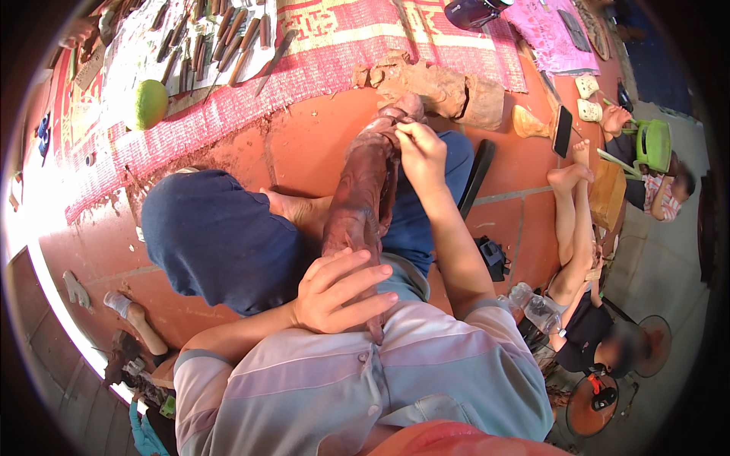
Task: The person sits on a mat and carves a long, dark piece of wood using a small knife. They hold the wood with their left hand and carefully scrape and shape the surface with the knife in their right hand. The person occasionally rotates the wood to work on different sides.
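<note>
A long reddish-brown wood carving (357,190) with flowing, ridged surfaces lies lengthwise between my legs, its near end against my shirt. My left hand (342,292) rests over this near end, fingers extended and a little apart on the wood. At the far end my right hand (423,152) is closed in a pinch against the carving's side. Whatever is between those fingertips is too small to make out. Just beyond the carving's far tip lies a rough, light-brown block of wood (433,83).
Several carving tools (228,42) lie on white sheeting over a red patterned mat (205,114), near a green round fruit (150,104). A phone (563,131) lies on the tiled floor (304,144) at right. Other people sit at the right, near a green stool (652,144).
</note>
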Tool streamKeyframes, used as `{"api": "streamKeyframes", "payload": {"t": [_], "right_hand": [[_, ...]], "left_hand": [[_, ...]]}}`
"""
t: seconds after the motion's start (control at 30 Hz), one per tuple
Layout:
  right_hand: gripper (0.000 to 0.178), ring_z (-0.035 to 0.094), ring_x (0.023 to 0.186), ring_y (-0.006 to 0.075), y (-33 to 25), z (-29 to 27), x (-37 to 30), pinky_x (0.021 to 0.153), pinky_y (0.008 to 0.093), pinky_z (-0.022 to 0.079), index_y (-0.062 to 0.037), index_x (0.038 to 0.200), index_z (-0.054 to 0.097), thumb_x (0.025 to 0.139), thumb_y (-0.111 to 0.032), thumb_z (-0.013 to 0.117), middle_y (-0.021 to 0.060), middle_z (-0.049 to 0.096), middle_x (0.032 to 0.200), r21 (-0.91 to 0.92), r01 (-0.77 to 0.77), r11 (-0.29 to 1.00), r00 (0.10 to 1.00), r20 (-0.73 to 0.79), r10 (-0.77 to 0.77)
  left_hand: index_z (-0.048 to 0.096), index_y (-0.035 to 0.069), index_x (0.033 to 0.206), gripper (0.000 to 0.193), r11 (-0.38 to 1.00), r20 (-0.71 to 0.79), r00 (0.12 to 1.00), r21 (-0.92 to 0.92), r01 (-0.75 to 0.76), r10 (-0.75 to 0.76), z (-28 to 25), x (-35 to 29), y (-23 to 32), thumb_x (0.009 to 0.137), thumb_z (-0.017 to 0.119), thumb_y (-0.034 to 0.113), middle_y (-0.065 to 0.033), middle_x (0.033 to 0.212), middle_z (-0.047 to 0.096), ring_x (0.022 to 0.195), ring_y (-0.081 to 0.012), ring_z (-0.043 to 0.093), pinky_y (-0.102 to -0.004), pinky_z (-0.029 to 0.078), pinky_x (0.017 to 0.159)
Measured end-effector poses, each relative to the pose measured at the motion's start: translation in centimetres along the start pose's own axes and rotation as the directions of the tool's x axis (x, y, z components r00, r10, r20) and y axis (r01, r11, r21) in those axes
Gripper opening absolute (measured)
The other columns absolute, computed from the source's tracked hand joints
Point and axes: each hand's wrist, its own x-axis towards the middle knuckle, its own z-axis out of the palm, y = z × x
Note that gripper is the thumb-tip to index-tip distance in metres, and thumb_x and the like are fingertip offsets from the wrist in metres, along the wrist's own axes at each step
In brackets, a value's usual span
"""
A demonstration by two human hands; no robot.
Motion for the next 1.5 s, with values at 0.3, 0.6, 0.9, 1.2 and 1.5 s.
{"api": "streamKeyframes", "payload": {"t": [0.3, 0.6, 0.9, 1.2, 1.5], "right_hand": [[0.01, 0.065, 0.081, 0.0292, -0.2, -0.2, 0.4, 0.073, 0.0326, 0.051, -0.002, 0.087, 0.063, 0.078, -0.004, 0.067, 0.0172, 0.065, 0.086, -0.086, 0.003, 0.996, 1.0, 0.026, -0.001], [0.01, 0.065, 0.08, 0.0267, -0.8, 0.3, 0.4, 0.072, 0.0305, 0.051, -0.0001, 0.087, 0.063, 0.078, -0.002, 0.066, 0.0167, 0.065, 0.084, -0.11, 0.015, 0.994, 1.0, -0.024, -0.017], [0.01, 0.064, 0.074, 0.0263, -1.2, 0.4, 0.5, 0.068, 0.0308, 0.05, -0.0014, 0.088, 0.064, 0.079, -0.004, 0.066, 0.0162, 0.064, 0.082, -0.227, 0.062, 0.972, 0.998, 0.042, -0.054], [0.007, 0.063, 0.072, 0.0303, -1.3, 1.0, 0.5, 0.064, 0.033, 0.05, -0.0024, 0.084, 0.062, 0.078, -0.004, 0.066, 0.0153, 0.063, 0.08, -0.248, 0.058, 0.967, 0.996, 0.087, -0.037], [0.007, 0.064, 0.075, 0.0293, -1.6, 0.6, 1.1, 0.067, 0.0325, 0.051, -0.003, 0.084, 0.064, 0.077, -0.002, 0.065, 0.0158, 0.064, 0.082, -0.202, 0.037, 0.979, 0.998, 0.064, -0.025]], "left_hand": [[0.067, 0.019, 0.098, 0.022, 0.999, 0.024, 1.0, 0.042, 0.01, -0.011, -0.2, -0.1, 0.1, 0.078, 0.066, 0.029, -0.0037, 0.106, 0.064, 0.097, -0.0239, 0.059, -0.0338, 0.047, 0.078], [0.067, 0.02, 0.097, 0.021, 0.999, 0.0, 1.0, 0.027, 0.022, -0.022, -0.3, 0.1, 0.0, 0.08, 0.065, 0.032, -0.0032, 0.106, 0.065, 0.097, -0.0237, 0.059, -0.0332, 0.049, 0.077], [0.068, 0.02, 0.096, 0.023, 1.0, -0.012, 1.0, 0.027, -0.001, 0.001, -0.3, 0.0, -0.2, 0.083, 0.061, 0.037, -0.0035, 0.105, 0.065, 0.095, -0.0236, 0.06, -0.033, 0.049, 0.076], [0.068, 0.02, 0.097, 0.023, 1.0, -0.065, 0.998, 0.006, 0.0, 0.001, 0.1, 0.0, -0.4, 0.082, 0.062, 0.036, -0.0029, 0.105, 0.065, 0.094, -0.0229, 0.06, -0.0338, 0.049, 0.076], [0.068, 0.02, 0.098, 0.021, 1.0, -0.028, 0.999, 0.009, 0.027, -0.027, -0.3, 0.0, -0.1, 0.079, 0.066, 0.029, -0.0029, 0.106, 0.065, 0.095, -0.0226, 0.06, -0.0329, 0.049, 0.078]]}}
